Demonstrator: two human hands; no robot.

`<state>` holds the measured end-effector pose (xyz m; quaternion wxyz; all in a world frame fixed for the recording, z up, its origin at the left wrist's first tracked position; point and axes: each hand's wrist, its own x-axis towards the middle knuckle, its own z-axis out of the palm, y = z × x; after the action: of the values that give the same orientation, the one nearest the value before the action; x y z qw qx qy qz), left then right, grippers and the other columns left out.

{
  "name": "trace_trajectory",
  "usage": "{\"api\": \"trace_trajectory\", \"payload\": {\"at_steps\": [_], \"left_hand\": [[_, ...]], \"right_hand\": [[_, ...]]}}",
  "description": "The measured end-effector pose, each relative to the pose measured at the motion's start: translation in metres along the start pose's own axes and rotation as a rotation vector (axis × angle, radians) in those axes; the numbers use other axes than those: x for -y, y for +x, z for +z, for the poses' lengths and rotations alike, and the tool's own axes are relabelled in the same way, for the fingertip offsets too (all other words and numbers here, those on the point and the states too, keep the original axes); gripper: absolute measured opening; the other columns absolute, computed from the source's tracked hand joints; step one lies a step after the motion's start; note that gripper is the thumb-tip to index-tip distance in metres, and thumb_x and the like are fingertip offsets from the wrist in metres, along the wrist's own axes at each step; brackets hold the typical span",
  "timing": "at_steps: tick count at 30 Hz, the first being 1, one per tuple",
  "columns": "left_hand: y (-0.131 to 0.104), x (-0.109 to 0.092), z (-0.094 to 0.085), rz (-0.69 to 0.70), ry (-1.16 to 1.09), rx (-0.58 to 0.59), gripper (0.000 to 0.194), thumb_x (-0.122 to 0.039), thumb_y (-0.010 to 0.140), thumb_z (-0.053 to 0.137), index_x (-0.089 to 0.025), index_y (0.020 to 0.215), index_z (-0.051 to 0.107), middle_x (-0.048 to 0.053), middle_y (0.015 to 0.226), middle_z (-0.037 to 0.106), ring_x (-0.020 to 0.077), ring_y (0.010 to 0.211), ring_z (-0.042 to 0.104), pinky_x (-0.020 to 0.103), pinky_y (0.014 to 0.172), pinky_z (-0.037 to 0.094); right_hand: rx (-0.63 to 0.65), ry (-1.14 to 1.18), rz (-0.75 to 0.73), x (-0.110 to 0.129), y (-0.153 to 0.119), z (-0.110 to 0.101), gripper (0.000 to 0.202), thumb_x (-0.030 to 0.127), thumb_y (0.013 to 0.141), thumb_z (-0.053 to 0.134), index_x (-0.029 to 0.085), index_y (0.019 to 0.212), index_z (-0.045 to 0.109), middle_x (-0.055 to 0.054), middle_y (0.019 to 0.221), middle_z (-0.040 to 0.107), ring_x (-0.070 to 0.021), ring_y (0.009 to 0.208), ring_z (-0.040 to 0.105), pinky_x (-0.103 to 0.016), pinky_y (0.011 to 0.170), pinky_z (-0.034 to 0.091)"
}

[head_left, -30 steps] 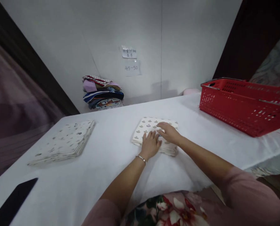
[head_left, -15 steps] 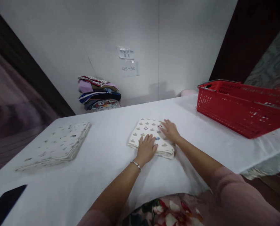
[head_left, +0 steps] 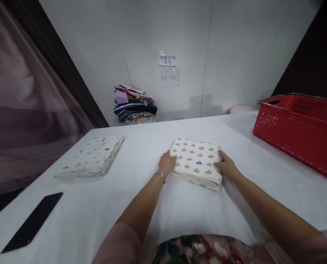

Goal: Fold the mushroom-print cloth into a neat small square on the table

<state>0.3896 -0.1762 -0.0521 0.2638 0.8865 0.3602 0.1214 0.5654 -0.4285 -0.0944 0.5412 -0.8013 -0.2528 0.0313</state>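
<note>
A folded cream cloth (head_left: 194,156) with a print of grey, red and blue mushroom-like shapes lies on the white-covered table (head_left: 141,205). My left hand (head_left: 167,163) grips its left edge, thumb on top. At the right edge my right hand (head_left: 227,167) holds the cloth too, thumb over the top and fingers around the side. What lies under the cloth's edges is hidden. Farther left rests a second folded cream cloth (head_left: 93,156) with small dark and grey motifs, apart from both hands.
A red plastic basket (head_left: 298,134) stands on the table's right side. Near the front left lies a flat black object (head_left: 33,222). Behind the far edge is a stack of folded fabrics (head_left: 136,106). Paper notes (head_left: 169,77) are taped to the wall; a pinkish drape (head_left: 23,91) hangs left.
My hands have moved from lying flat on the cloth's top out to its left and right edges, now gripping it. The view has turned left, so everything appears shifted right.
</note>
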Motion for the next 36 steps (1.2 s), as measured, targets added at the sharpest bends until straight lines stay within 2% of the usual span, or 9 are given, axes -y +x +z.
{"api": "trace_trajectory", "payload": {"at_steps": [2, 5, 9, 13, 17, 21, 25, 31, 36], "left_hand": [[-0.012, 0.002, 0.003, 0.013, -0.09, 0.022, 0.048, -0.045, 0.078, 0.054, -0.016, 0.116, 0.052, 0.015, 0.116, 0.061, 0.027, 0.105, 0.057, 0.036, 0.081, 0.045], [-0.03, 0.003, 0.005, 0.065, -0.235, 0.097, 0.051, -0.049, 0.073, 0.062, -0.02, 0.114, 0.052, 0.01, 0.11, 0.065, 0.0228, 0.093, 0.062, 0.031, 0.074, 0.047], [-0.043, 0.007, 0.006, 0.051, -0.289, 0.086, 0.06, -0.054, 0.072, 0.064, -0.021, 0.12, 0.048, 0.01, 0.112, 0.063, 0.0219, 0.09, 0.062, 0.03, 0.071, 0.048], [-0.052, 0.003, 0.004, 0.144, -0.194, -0.079, 0.062, -0.047, 0.077, 0.061, -0.019, 0.129, 0.041, 0.014, 0.131, 0.047, 0.0265, 0.111, 0.052, 0.037, 0.085, 0.046], [-0.067, -0.016, 0.001, 0.452, -0.09, -0.237, 0.039, -0.033, 0.083, 0.055, -0.023, 0.121, 0.05, 0.01, 0.128, 0.048, 0.0257, 0.119, 0.044, 0.042, 0.098, 0.038], [-0.077, -0.035, 0.009, 0.66, -0.029, -0.143, 0.021, -0.028, 0.083, 0.056, -0.023, 0.103, 0.061, 0.007, 0.11, 0.057, 0.0235, 0.107, 0.051, 0.041, 0.092, 0.04], [-0.079, -0.038, 0.02, 0.702, -0.006, -0.097, 0.016, -0.027, 0.085, 0.054, -0.023, 0.098, 0.062, 0.005, 0.102, 0.06, 0.0219, 0.099, 0.052, 0.04, 0.089, 0.041], [-0.08, -0.046, 0.019, 0.709, 0.011, -0.097, 0.017, -0.03, 0.087, 0.051, -0.023, 0.098, 0.062, 0.006, 0.103, 0.06, 0.0222, 0.099, 0.052, 0.04, 0.087, 0.039], [-0.079, -0.088, 0.019, 0.752, 0.125, 0.013, 0.018, -0.026, 0.086, 0.052, -0.023, 0.102, 0.061, 0.006, 0.104, 0.06, 0.0238, 0.1, 0.051, 0.041, 0.087, 0.038]], "right_hand": [[0.015, 0.038, 0.056, 0.009, 0.022, -0.006, 0.078, 0.019, 0.061, 0.063, 0.016, 0.136, 0.042, -0.012, 0.11, 0.064, -0.0247, 0.089, 0.063, -0.035, 0.071, 0.054], [0.027, -0.008, -0.012, 0.019, 0.054, -0.013, 0.076, 0.018, 0.06, 0.064, 0.015, 0.134, 0.046, -0.013, 0.121, 0.058, -0.0242, 0.099, 0.058, -0.035, 0.079, 0.05], [0.144, -0.073, 0.092, 0.02, 0.068, -0.017, 0.056, 0.019, 0.063, 0.063, 0.014, 0.118, 0.06, -0.009, 0.106, 0.065, -0.0206, 0.089, 0.06, -0.036, 0.084, 0.047], [0.051, -0.049, 0.148, 0.011, 0.044, -0.027, 0.047, 0.029, 0.068, 0.062, 0.013, 0.112, 0.064, -0.008, 0.097, 0.068, -0.0197, 0.084, 0.06, -0.036, 0.082, 0.046], [-0.089, 0.049, 0.114, 0.003, 0.007, -0.049, 0.038, 0.038, 0.067, 0.063, 0.014, 0.095, 0.069, -0.007, 0.088, 0.068, -0.0187, 0.08, 0.059, -0.034, 0.077, 0.047], [-0.138, 0.106, 0.172, 0.007, -0.029, -0.063, 0.034, 0.042, 0.067, 0.063, 0.015, 0.086, 0.069, -0.004, 0.075, 0.066, -0.0151, 0.068, 0.056, -0.029, 0.064, 0.046], [-0.068, 0.155, 0.204, 0.014, -0.05, -0.059, 0.037, 0.046, 0.068, 0.062, 0.015, 0.088, 0.069, -0.001, 0.067, 0.062, -0.0129, 0.06, 0.052, -0.025, 0.054, 0.041], [-0.091, 0.104, 0.085, 0.013, -0.049, -0.046, 0.033, 0.039, 0.069, 0.061, 0.016, 0.092, 0.067, -0.001, 0.076, 0.062, -0.0116, 0.061, 0.049, -0.026, 0.059, 0.04], [-0.075, 0.216, 0.103, 0.011, -0.046, -0.044, 0.03, 0.037, 0.068, 0.061, 0.016, 0.088, 0.066, -0.001, 0.076, 0.061, -0.0117, 0.063, 0.049, -0.026, 0.061, 0.04]]}}
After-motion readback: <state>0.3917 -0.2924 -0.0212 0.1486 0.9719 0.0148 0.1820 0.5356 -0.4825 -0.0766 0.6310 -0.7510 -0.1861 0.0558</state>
